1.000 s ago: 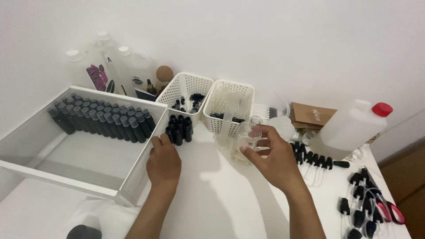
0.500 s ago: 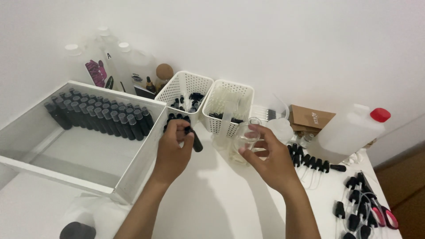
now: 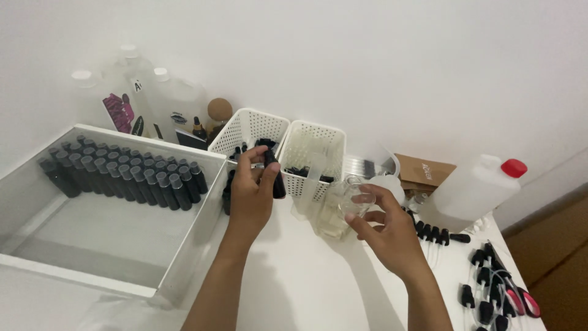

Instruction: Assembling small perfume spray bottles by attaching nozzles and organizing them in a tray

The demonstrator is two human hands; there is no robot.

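Head view: left hand [image 3: 251,199] fingers clamp a black bottle [image 3: 274,178]; right hand [image 3: 386,230] seemingly grips a clear glass [image 3: 343,205].

I think I am looking at a small home workshop for filling bottles by hand. A white bench [image 3: 294,288] stands against a plain white wall and carries a tray [image 3: 184,257] with rows of dark bottles [image 3: 128,178], two white baskets [image 3: 312,147] with black caps, big plastic jugs [image 3: 471,190], a cardboard box [image 3: 425,171] and loose black droppers [image 3: 490,294]. On the right I see a wooden floor, as in a normal room.
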